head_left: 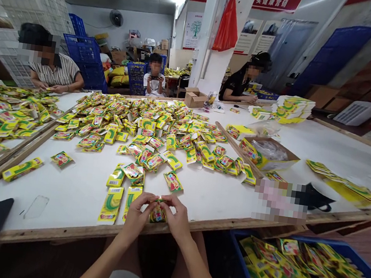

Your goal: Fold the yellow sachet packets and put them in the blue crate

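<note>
My left hand (141,211) and my right hand (175,213) meet at the front edge of the white table. Between them they pinch a small yellow and green printed packet (158,212), its top covered by my fingers and thumbs. Just left of my left hand lie flat yellow cartons (110,204), with more packets (133,173) stacked loosely behind. A single packet (173,181) rests beyond my right hand. Farther back spreads a large heap of the same yellow cartons and packets (153,125).
A blue crate (235,252) full of packets stands low at my right. Wooden strips (239,151) divide the table. An open carton with plastic bags (270,151) and a black cup (313,196) are on the right. Co-workers sit at the far side.
</note>
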Demonstrator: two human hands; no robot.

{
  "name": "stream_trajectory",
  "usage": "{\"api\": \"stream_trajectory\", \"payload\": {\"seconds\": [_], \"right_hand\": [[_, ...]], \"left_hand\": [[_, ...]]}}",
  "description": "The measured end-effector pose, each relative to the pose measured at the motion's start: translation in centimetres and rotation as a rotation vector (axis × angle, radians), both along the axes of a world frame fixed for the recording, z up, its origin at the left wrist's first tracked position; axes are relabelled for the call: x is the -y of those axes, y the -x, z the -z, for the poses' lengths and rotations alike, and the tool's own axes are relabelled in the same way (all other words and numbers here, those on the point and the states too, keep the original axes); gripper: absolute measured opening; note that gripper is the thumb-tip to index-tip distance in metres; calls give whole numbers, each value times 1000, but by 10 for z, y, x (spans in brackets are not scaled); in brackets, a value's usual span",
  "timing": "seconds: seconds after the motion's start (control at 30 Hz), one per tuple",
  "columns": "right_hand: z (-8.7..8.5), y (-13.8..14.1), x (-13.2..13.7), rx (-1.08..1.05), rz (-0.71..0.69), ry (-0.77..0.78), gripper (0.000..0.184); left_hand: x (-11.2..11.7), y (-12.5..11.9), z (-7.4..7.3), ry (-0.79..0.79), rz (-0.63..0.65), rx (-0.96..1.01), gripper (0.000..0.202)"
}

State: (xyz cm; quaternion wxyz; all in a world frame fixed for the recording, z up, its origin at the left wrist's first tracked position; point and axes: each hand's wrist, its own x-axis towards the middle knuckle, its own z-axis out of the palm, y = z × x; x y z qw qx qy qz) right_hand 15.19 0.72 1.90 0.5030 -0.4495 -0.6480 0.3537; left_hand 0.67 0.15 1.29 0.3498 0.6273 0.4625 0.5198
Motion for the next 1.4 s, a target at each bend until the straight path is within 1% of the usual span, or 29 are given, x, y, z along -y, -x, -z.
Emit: {"api": "stream_trajectory", "payload": {"seconds": [0.07, 0.1, 0.13, 0.17, 0.23, 0.27, 0.3, 0.33, 0.37, 0.4, 0.43, 0.47, 0.53, 0.6, 0.67, 0.7, 0.73, 0.77, 0.8, 0.87, 0.9, 0.93, 1.0, 1.07, 1.13, 1.23, 1.33, 1.4], "right_hand": [[-5, -8, 7, 49, 57, -58, 14], [-10, -20, 12, 94, 121, -101, 15], [-16, -37, 19, 155, 221, -152, 16], [-24, -59, 28, 228, 351, -206, 16], [-39, -114, 47, 443, 711, -327, 19], [-46, -142, 57, 559, 883, -398, 20], [-52, -166, 66, 663, 1002, -449, 21], [-56, -186, 73, 724, 1085, -514, 22], [-59, -197, 79, 742, 1122, -534, 24], [-59, -201, 82, 734, 1119, -539, 25], [-58, -196, 83, 702, 1073, -525, 25], [-54, -185, 82, 657, 991, -500, 25], [-44, -146, 73, 574, 752, -445, 21], [-33, -99, 59, 524, 480, -392, 16], [-26, -57, 44, 493, 216, -327, 27], [-24, -41, 37, 453, 113, -290, 32], [-22, -27, 30, 392, 40, -243, 33], [-21, -17, 24, 308, -4, -185, 30], [-18, -10, 18, 205, -23, -116, 26], [-11, -2, 9, -22, -23, 16, 21], [-6, 0, 6, -125, -15, 61, 25], [0, 0, 4, -208, -7, 90, 30], [10, 0, 2, -298, 14, 114, 36], [17, -3, 3, -290, 44, 117, 33], [18, -8, 4, -234, 64, 102, 30], [12, -16, 2, -142, 36, 83, 30], [4, -23, -4, -78, -48, 88, 27], [-2, -25, -9, -44, -96, 88, 23]], "left_hand": [[5, 6, -3, -40, -22, -123, 22], [7, 11, -5, -57, -70, -199, 25], [9, 17, -5, -65, -135, -283, 29], [10, 23, -4, -64, -211, -372, 34], [13, 37, 1, -45, -339, -555, 45], [14, 42, 5, -31, -373, -641, 51], [15, 46, 10, -18, -386, -712, 55], [15, 47, 14, -9, -385, -760, 57], [15, 47, 17, -7, -370, -782, 56], [15, 44, 18, -12, -345, -782, 53], [15, 40, 16, -19, -316, -763, 50], [14, 34, 11, -24, -286, -733, 48], [14, 22, -6, -4, -217, -667, 41], [13, 10, -29, 45, -131, -617, 29], [11, 1, -49, 95, -14, -549, 17], [9, -2, -55, 114, 43, -495, 16], [7, -4, -59, 128, 79, -430, 19], [5, -5, -59, 137, 87, -356, 25], [2, -6, -57, 138, 66, -276, 34], [-1, -5, -45, 114, -12, -119, 50], [-2, -5, -37, 106, -30, -45, 52], [-2, -5, -29, 111, -22, 21, 51], [-2, -5, -16, 148, 47, 101, 42], [-2, -5, -8, 190, 95, 120, 35], [-2, -6, -6, 199, 107, 126, 33], [-3, -7, -8, 202, 130, 167, 34], [-3, -6, -7, 207, 144, 213, 38], [-5, -3, -5, 202, 143, 196, 34]]}}
